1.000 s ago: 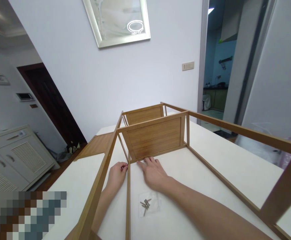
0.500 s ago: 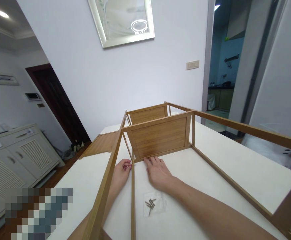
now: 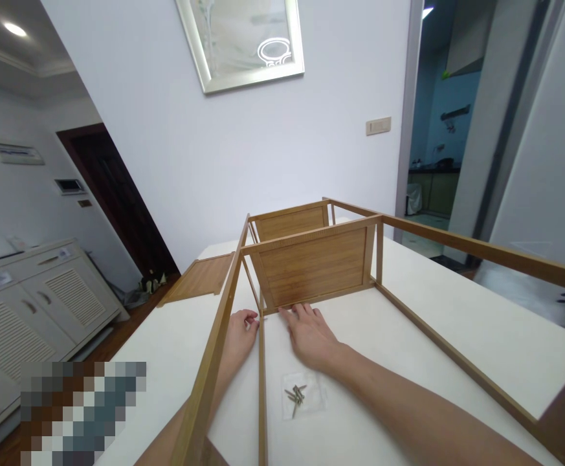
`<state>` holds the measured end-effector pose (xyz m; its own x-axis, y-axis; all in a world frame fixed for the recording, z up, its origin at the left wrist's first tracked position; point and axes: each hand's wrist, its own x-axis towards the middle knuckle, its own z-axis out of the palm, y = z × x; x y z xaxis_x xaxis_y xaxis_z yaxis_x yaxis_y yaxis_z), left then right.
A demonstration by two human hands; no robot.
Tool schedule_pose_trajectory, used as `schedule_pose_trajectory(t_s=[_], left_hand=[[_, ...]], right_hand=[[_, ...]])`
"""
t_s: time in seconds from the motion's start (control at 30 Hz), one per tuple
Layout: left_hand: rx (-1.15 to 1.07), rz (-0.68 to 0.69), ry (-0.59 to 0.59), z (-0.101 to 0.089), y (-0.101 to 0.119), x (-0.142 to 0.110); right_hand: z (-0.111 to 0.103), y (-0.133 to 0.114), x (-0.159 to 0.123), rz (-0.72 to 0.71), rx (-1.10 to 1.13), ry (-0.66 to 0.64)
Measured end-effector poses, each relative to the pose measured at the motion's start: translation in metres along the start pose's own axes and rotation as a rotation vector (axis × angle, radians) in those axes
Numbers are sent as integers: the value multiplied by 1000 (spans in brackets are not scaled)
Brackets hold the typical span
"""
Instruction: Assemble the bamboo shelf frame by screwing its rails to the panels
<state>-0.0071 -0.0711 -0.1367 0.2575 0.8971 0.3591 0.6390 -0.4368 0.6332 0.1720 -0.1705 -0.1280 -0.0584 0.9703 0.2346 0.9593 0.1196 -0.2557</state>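
Observation:
A bamboo shelf frame [image 3: 461, 244] lies on its side on the white table [image 3: 457, 336]. An upright slatted bamboo panel [image 3: 316, 266] stands across it, with a second panel [image 3: 289, 223] behind. My left hand [image 3: 241, 331] sits outside the lower rail [image 3: 261, 388], fingers pinched at the panel's bottom left corner on something small I cannot make out. My right hand [image 3: 311, 335] lies flat inside the frame, fingertips against the panel's bottom edge. A clear bag of screws [image 3: 296, 395] lies just behind my right hand.
A loose bamboo board [image 3: 199, 278] rests at the table's far left corner. A white louvred cabinet [image 3: 34, 304] stands to the left, a dark door [image 3: 117, 207] behind it. A framed picture [image 3: 243, 39] hangs on the wall; an open doorway [image 3: 432, 149] is at the right.
The view has shifted a little, so everything sits slightly further right in the picture. Both hands stay at the panel's bottom edge; my left fingers have closed tighter at the corner.

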Motion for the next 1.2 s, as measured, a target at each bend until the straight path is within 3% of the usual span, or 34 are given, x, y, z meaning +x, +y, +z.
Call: schedule_pose_trajectory(t_s=[0.27, 0.77, 1.03, 1.2], left_hand=[[81, 32, -26, 1, 4, -1], [12, -10, 2, 4, 2, -1], [-215, -102, 60, -3, -6, 6], [-440, -57, -23, 4, -5, 13]], right_hand=[[-11, -6, 2, -49, -44, -94], [-8, -19, 13, -41, -85, -140], [7, -9, 17, 25, -26, 48], [12, -6, 21, 116, 0, 106]])
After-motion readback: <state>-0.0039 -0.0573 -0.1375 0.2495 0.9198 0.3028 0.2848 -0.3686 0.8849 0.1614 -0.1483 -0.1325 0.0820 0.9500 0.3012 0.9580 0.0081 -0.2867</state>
